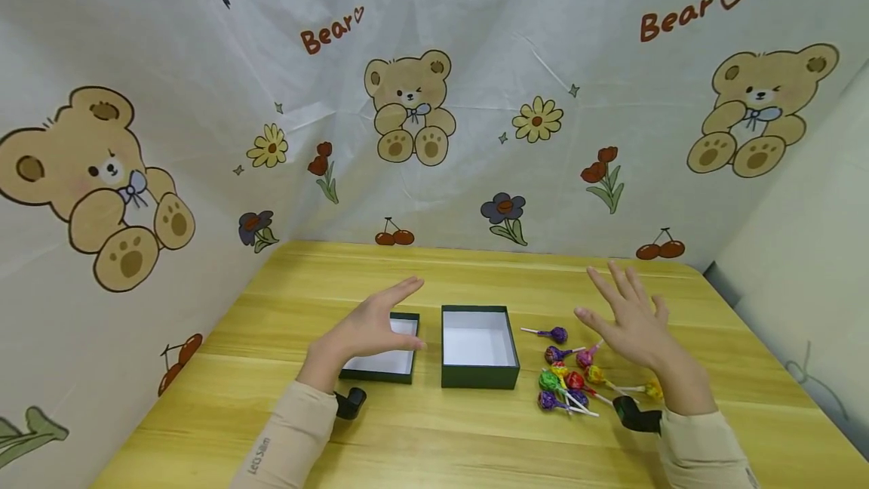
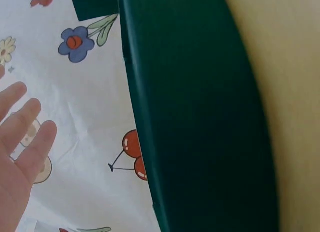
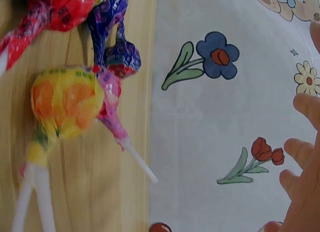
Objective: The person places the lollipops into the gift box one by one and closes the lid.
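My left hand [image 1: 363,334] hovers above a shallow dark green box lid [image 1: 380,363] with a white inside, its fingers straight and thumb apart, holding nothing. Part of the lid is hidden behind the hand. To the right of the lid stands a deeper dark green box [image 1: 480,377], open at the top, with nothing inside. Over a pile of wrapped lollipops, my right hand [image 1: 634,327] is raised with spread fingers and holds nothing. The pile includes a green lollipop [image 1: 548,380], a purple one [image 1: 558,335] and a yellow one [image 3: 67,101]. A dark green side [image 2: 200,117] fills much of the left wrist view.
Everything lies on a yellow wood-grain table [image 1: 421,436]. Behind and to the left hangs a white cloth [image 1: 462,202] printed with bears and flowers. Each wrist wears a small black camera, one of them [image 1: 351,404] near the lid.
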